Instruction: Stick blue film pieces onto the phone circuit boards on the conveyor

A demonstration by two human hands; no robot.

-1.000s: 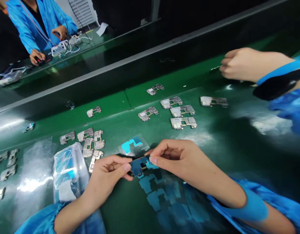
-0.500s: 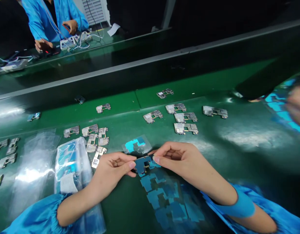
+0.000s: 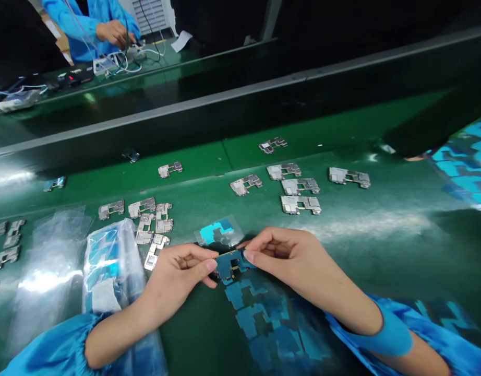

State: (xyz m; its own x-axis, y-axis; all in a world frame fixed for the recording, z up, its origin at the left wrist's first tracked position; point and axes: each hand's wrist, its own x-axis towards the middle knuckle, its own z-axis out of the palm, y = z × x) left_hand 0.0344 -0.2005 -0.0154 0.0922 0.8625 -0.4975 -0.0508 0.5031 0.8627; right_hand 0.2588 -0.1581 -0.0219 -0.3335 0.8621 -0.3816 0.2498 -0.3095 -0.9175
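Observation:
Between my two hands a small circuit board with a blue film on its face (image 3: 227,265) is held above the green mat. My left hand (image 3: 185,267) pinches its left end between thumb and fingers. At its right end, the thumb and fingers of my right hand (image 3: 277,250) are closed on it. Just beyond the board lies a clear sheet with a bright blue cut-out film (image 3: 216,231). Nearer to me, below the board, a sheet of several blue film shapes (image 3: 260,318) lies on the mat.
Circuit boards (image 3: 300,204) lie in groups beyond both hands. On the left are a plastic bag of blue film (image 3: 107,261) and clear plastic (image 3: 48,266). A dark barrier (image 3: 225,112) crosses behind. Another person's hand (image 3: 114,32) is at cables; more blue film (image 3: 469,162) lies right.
The head view has shifted slightly. Both my hands keep their hold on the board. The other person's hands have moved off the dark device, and one is now over the cables.

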